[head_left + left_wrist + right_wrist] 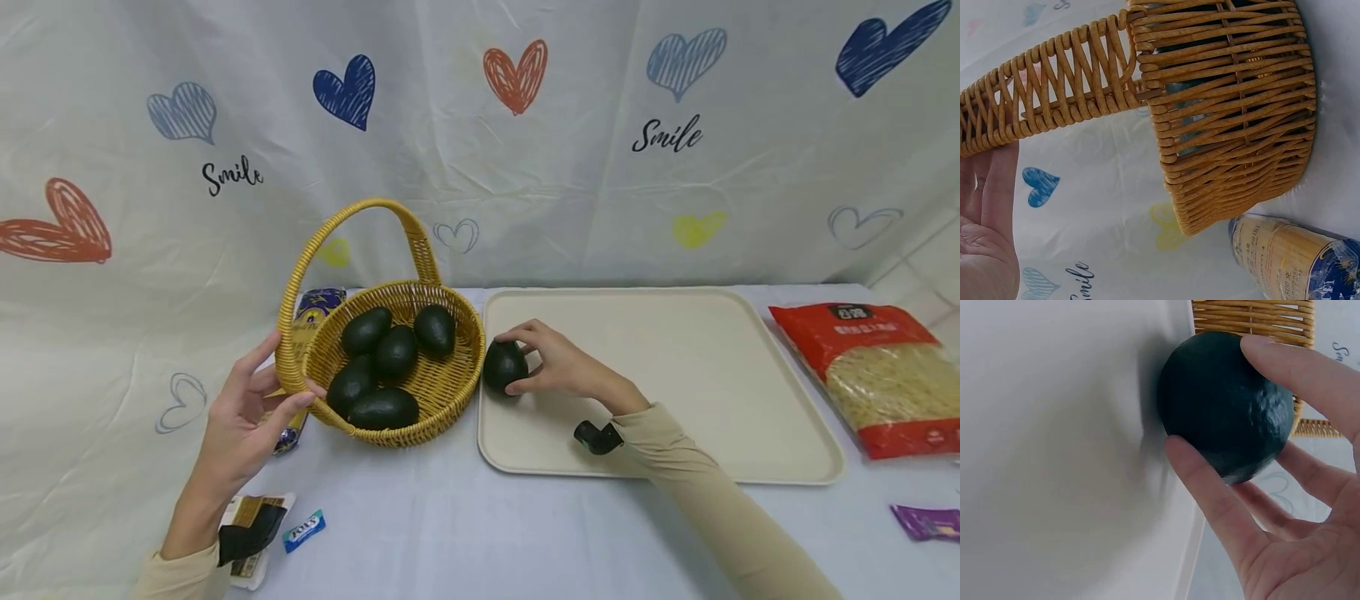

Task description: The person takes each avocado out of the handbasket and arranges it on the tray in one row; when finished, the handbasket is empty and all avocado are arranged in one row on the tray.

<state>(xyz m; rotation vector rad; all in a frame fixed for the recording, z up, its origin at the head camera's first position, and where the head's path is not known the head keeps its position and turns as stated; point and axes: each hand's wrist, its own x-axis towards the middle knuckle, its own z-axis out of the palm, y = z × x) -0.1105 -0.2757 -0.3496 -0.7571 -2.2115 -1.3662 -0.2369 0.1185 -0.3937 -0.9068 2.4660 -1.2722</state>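
A yellow woven basket [431, 432] with a tall arched handle [288, 333] holds several dark green avocados [396, 353]. My left hand [243, 417] grips the handle low on its left side, thumb in front; in the left wrist view the fingers [999, 194] lie behind the wicker. My right hand [558, 362] holds another avocado [505, 367] at the left end of a cream tray [645, 375], close beside the basket. In the right wrist view, thumb and fingers spread round this avocado [1225, 406], and a shadow falls on the tray.
Behind the basket's left side lies a blue-and-yellow noodle pack [1285, 256]. A red pasta bag [877, 375] lies right of the tray, with a purple wrapper [928, 523] nearer. A small blue packet [304, 531] and a brown-and-white package [251, 575] lie by my left wrist.
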